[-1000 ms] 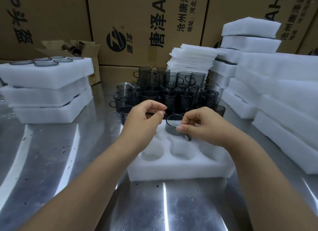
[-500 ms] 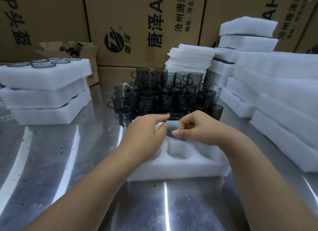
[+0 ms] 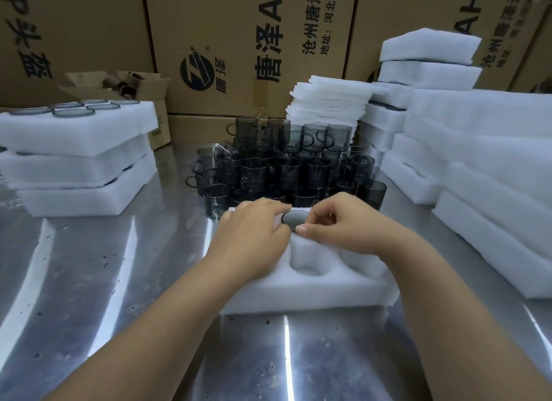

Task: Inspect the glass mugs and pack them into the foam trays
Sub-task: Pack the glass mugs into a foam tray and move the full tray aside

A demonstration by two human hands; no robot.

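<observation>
Pinching, my right grip [image 3: 343, 230] holds the near rim of the glass mug [image 3: 294, 218]; my left grip [image 3: 254, 236] touches its left side, whether clasping I cannot tell. On the tabletop [image 3: 119, 281], the foam tray [image 3: 304, 293] holds the mug upright in its far middle pocket, between both hands, so I judge any push goes straight down.

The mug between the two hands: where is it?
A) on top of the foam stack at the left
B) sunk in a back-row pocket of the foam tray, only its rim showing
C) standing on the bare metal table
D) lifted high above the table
B: only the dark rim of the mug shows, level with the top of the foam tray, between the left hand and the right hand.
</observation>
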